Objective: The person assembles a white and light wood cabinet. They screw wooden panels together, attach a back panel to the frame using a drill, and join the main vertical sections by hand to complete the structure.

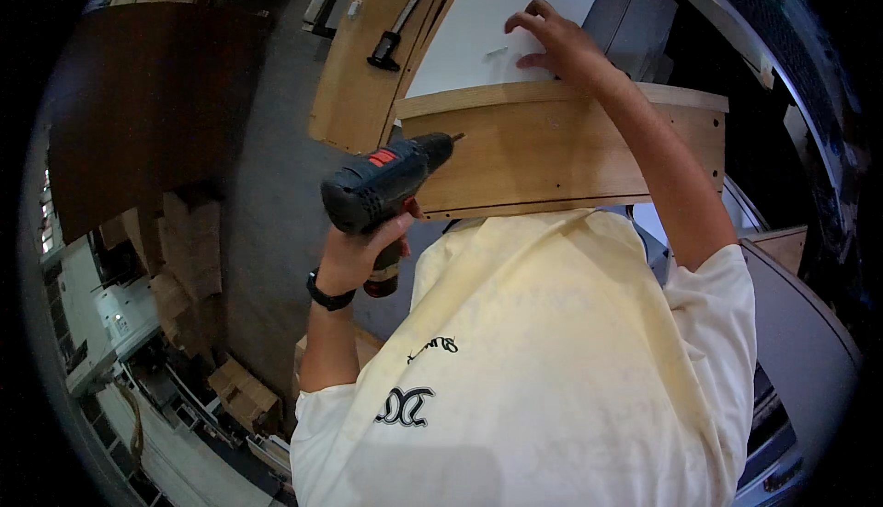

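Observation:
My left hand (352, 257) is wrapped round the grip of a dark cordless drill (379, 183) with a red patch on top. The drill's bit points right, in front of the left end of a light wooden panel (543, 153) that stands on edge close to my body. Whether the bit touches the wood I cannot tell. Small holes dot the panel's right end. My right arm reaches over its top edge, and my right hand (563, 45) hovers by a white board (487, 5) behind it. Its fingers are bent but apart, with nothing visible between them.
Left of the white board lies another wooden board (354, 93), bearing a tool with a metal bar and black head (386, 50). Grey panels (635, 24) stand at the far right. A large brown sheet (147, 102) and cardboard pieces (193, 240) are to the left.

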Tool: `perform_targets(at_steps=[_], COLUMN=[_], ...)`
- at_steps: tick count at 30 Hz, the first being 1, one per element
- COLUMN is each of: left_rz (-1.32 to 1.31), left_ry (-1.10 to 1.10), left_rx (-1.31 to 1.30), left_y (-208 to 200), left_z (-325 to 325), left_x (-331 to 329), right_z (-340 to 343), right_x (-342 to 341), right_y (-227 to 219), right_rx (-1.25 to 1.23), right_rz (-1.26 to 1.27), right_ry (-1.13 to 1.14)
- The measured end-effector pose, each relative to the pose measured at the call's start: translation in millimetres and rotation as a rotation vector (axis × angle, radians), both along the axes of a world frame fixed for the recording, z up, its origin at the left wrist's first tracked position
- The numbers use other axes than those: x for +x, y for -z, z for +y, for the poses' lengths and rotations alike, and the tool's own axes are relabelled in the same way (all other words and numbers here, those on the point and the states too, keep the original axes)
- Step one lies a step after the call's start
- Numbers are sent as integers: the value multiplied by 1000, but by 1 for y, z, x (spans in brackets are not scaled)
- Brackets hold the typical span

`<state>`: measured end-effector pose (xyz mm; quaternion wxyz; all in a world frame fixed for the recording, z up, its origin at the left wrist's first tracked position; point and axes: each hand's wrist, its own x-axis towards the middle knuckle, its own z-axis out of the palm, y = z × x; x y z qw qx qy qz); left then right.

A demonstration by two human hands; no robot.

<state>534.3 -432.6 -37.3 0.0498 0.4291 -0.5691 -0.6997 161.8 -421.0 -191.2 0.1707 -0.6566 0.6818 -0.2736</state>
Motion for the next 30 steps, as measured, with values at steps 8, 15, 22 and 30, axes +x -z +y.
perform_targets(at_steps=[8,15,22,30], left_rz=[35,21,-33,-83], left_ry=[-48,0,103,204], left_rx=[45,-10,32,55], left_y=[5,4,10,7], left_z=[14,26,31,31], left_x=[4,2,-27,-35], right_z=[-24,101,206,204], right_x=[19,24,88,102], right_y=[15,-54,-17,-13], right_rx=[-130,-94,41,-5], right_rz=[223,-314,-324,-92], right_ry=[28,307,410,316])
